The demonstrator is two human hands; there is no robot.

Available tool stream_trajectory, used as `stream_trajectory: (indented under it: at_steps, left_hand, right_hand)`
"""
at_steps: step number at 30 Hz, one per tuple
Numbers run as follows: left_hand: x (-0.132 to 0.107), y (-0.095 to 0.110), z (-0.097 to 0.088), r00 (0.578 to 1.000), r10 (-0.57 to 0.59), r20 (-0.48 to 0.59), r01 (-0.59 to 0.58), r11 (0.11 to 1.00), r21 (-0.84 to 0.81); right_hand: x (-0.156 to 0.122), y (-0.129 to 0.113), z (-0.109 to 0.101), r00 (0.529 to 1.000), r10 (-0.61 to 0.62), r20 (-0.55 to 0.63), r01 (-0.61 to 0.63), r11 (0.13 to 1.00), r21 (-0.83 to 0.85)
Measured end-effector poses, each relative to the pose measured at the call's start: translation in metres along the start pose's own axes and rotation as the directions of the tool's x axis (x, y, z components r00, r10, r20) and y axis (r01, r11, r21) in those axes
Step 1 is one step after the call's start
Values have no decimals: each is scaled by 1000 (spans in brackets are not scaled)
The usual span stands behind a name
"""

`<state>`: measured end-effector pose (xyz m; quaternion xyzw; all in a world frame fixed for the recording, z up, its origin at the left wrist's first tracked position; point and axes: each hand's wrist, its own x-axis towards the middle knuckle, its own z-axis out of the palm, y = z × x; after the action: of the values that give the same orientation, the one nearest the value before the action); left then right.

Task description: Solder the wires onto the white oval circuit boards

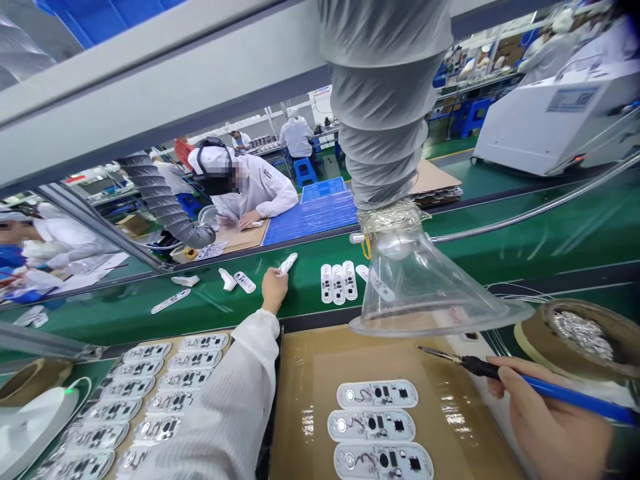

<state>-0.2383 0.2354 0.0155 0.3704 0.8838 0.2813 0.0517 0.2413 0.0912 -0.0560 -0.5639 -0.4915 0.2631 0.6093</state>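
Observation:
My left hand [275, 287] is stretched out over the green conveyor belt [500, 253], fingers closed on a white oblong circuit board [288, 263] held just above the belt. My right hand [545, 427] grips a blue-handled soldering iron [505, 373] low at the right, its tip pointing left above the brown work mat [305, 373]. Three white boards with wires [377, 427] lie stacked in a column on the mat in front of me. Three more boards [339, 283] sit side by side on the belt, right of my left hand.
A clear fume-extraction funnel [425, 293] on a grey hose [385, 107] hangs over the mat. A tray of several boards [150, 393] lies at the left, a tip-cleaner pot with metal wool [583, 333] at the right. Loose white parts [227, 280] dot the belt. A person in white [250, 187] works opposite.

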Motion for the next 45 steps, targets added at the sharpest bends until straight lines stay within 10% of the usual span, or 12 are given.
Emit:
stream_trajectory:
  at_steps: [7,9,12,14,27,38,41,45]
  left_hand:
    - [-94,15,-38,910,401,109,-381,910,-165]
    - [-134,9,-41,814,537,222,-490,839,-235]
    - [-185,-5,-36,552,738,387,-684,667,-296]
    - [-203,-10,-31,474,778,413,-747,604,-280]
    - [-202,7,-5,477,774,417,-738,610,-288]
    - [-206,29,-13,701,574,423,-335,789,-516]
    - [-213,37,-15,660,543,519,-228,803,-550]
    - [-230,39,-11,498,645,580,-374,762,-528]
  right_hand:
    - [2,-16,3,999,-26,-33,29,995,98]
    - [4,-20,5,998,-37,-53,43,993,113]
    - [7,-27,7,997,-41,-61,49,990,132]
    - [7,-30,9,998,-40,-45,47,987,156]
    - [8,-38,12,999,-9,-42,16,986,166]
    - [6,-50,4,998,55,-4,-50,931,363]
    - [2,-49,-3,995,83,64,-100,936,338]
    - [-6,-46,-11,988,78,133,-114,950,292]
